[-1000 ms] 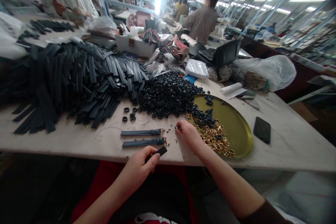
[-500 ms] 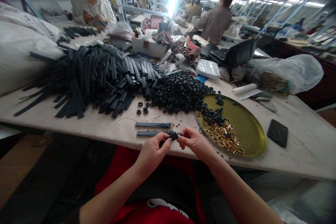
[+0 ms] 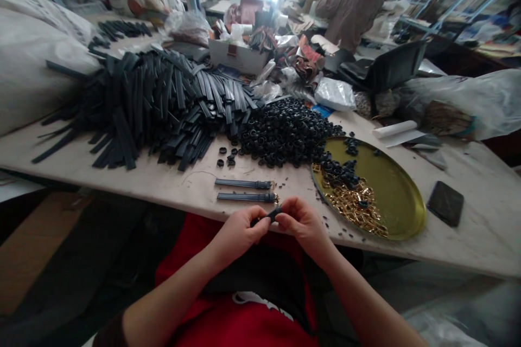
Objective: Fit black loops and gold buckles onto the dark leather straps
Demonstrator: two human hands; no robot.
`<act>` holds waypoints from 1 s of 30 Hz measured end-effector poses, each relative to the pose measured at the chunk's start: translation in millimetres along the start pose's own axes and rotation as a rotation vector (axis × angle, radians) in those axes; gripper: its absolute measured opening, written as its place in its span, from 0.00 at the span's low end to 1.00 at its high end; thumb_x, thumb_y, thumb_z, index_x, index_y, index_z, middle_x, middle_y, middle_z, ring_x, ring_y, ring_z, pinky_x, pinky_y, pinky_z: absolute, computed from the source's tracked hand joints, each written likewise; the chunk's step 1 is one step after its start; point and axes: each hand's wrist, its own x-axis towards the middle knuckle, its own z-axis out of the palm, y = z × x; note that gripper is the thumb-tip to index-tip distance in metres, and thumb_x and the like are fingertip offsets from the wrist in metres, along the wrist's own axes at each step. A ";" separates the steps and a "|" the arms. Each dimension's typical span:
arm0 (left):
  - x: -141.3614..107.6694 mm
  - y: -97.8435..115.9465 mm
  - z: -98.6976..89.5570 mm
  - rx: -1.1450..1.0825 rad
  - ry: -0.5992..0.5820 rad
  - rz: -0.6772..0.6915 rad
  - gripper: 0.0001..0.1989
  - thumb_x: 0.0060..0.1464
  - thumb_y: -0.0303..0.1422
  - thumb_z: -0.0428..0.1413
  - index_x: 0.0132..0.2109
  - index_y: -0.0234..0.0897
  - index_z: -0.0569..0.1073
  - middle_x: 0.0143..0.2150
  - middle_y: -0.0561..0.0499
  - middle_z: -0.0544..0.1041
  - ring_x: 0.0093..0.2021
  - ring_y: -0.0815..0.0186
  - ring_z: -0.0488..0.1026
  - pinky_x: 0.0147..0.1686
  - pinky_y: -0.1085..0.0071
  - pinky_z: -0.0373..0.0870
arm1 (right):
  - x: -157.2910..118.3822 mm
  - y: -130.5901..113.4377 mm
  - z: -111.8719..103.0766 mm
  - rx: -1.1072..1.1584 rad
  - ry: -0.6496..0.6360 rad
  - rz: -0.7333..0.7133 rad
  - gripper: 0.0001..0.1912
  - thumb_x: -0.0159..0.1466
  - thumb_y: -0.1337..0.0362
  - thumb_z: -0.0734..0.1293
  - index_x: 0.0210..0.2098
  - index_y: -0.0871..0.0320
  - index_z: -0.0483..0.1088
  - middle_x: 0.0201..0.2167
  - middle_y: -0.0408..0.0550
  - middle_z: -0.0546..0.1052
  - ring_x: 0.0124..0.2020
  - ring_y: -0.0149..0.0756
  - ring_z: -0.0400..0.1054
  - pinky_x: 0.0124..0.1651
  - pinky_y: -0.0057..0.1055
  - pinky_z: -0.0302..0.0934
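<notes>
Low over the table's front edge, my left hand is closed around a short dark watch strap. Thumb and fingers of my right hand pinch the strap's other end; any small loop there is hidden by the fingers. Just beyond lie two dark straps with gold buckles, a farther strap and a nearer strap, side by side. Behind them spreads a heap of black strap loops. To the right, a round golden tray bears gold buckles and more black loops.
A large pile of loose dark straps covers the table's left. A phone lies right of the tray. Farther back are a white box, plastic-wrapped bundles and scraps. A white sack stands at left; people work beyond.
My hands have come closer together, and the right fingers now cover the strap's end where a small dark loop showed between them before. The view has tilted down and shifted slightly left.
</notes>
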 end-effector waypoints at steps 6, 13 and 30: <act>6.9 1.4 -1.4 -0.023 -0.033 0.011 0.15 0.53 0.41 0.47 0.32 0.34 0.70 0.20 0.58 0.64 0.20 0.73 0.60 0.20 0.78 0.55 | 3.3 1.4 2.0 0.148 -0.021 0.107 0.17 0.48 0.54 0.71 0.30 0.57 0.65 0.21 0.38 0.68 0.21 0.27 0.60 0.25 0.26 0.56; 1.0 1.8 0.5 -0.020 0.081 0.108 0.14 0.53 0.27 0.45 0.48 0.36 0.62 0.31 0.53 0.74 0.32 0.68 0.70 0.34 0.72 0.65 | 7.8 8.4 13.8 0.243 0.046 0.153 0.14 0.51 0.56 0.70 0.31 0.57 0.67 0.22 0.37 0.66 0.21 0.24 0.57 0.25 0.24 0.53; -11.7 -1.9 -10.0 0.194 0.215 -0.014 0.14 0.47 0.42 0.54 0.37 0.37 0.67 0.32 0.51 0.75 0.32 0.64 0.71 0.31 0.71 0.64 | -13.0 8.1 22.9 0.474 -0.241 0.300 0.17 0.52 0.52 0.69 0.34 0.58 0.68 0.23 0.40 0.68 0.24 0.27 0.60 0.30 0.25 0.55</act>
